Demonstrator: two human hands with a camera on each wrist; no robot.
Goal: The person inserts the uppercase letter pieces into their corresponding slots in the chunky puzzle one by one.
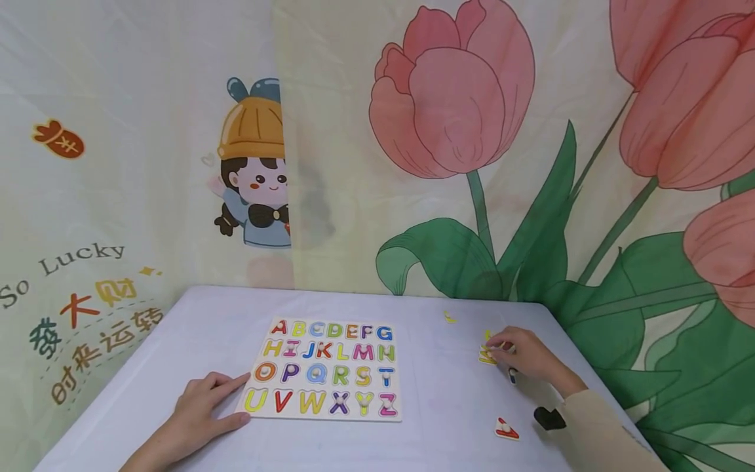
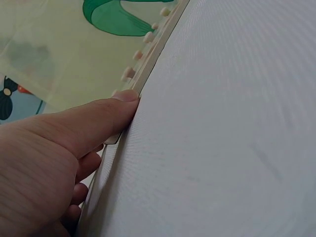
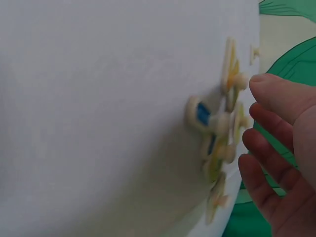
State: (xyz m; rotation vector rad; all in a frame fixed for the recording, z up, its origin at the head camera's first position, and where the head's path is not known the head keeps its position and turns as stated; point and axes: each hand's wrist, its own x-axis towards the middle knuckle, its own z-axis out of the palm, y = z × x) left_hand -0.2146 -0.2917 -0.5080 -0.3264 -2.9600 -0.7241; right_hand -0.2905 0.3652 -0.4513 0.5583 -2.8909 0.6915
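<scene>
A pale alphabet puzzle board [image 1: 324,417] lies on the table, covered with coloured letters A to Z in rows. My left hand [image 1: 197,413] steadies its lower left corner, index finger along the left side and thumb at the front edge. The left wrist view shows that thumb [image 2: 116,106] against the board's rim, with knobs along the top. My right hand [image 1: 525,354] hovers at several knobbed letter pieces, among them a yellow piece [image 1: 485,356] and a blue piece [image 3: 202,112]. In the right wrist view its fingers are loosely bent, with nothing between them.
A red triangular piece [image 1: 506,429] lies nearer the front right of the white table [image 1: 448,387]. Farther back is a small yellow piece [image 1: 450,317]. A black object [image 1: 550,418] sits by the right sleeve. Printed cloth [image 1: 330,164] hangs behind the table.
</scene>
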